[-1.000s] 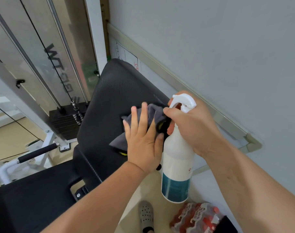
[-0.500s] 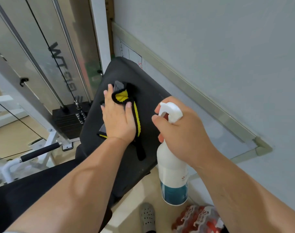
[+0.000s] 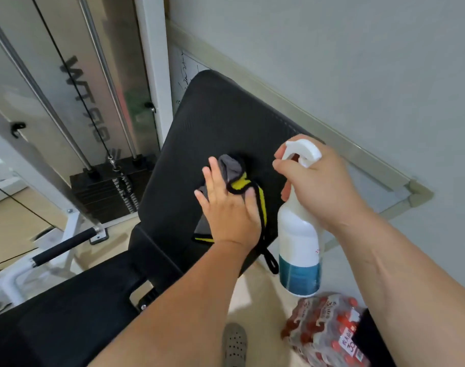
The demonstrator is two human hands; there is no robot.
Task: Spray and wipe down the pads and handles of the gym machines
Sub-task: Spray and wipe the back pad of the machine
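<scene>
A black back pad [image 3: 220, 123] of a bench leans up toward the grey wall, with the black seat pad [image 3: 67, 308] below it at the lower left. My left hand [image 3: 228, 207] presses a grey and yellow cloth [image 3: 235, 170] flat against the lower middle of the back pad, fingers straight. My right hand [image 3: 318, 184] grips the neck of a white spray bottle [image 3: 299, 247] with a teal band, forefinger over the trigger, just right of the cloth. The nozzle points left at the pad.
A cable machine with a black weight stack [image 3: 107, 192] and steel guide rods stands at the left. A black foam handle [image 3: 64, 246] juts out on a white frame. A pack of red-capped bottles [image 3: 329, 332] and a grey shoe [image 3: 235, 343] are on the floor below.
My left hand slid the cloth up and left on the back pad, then back down toward its middle. The bottle in my right hand stayed beside it.
</scene>
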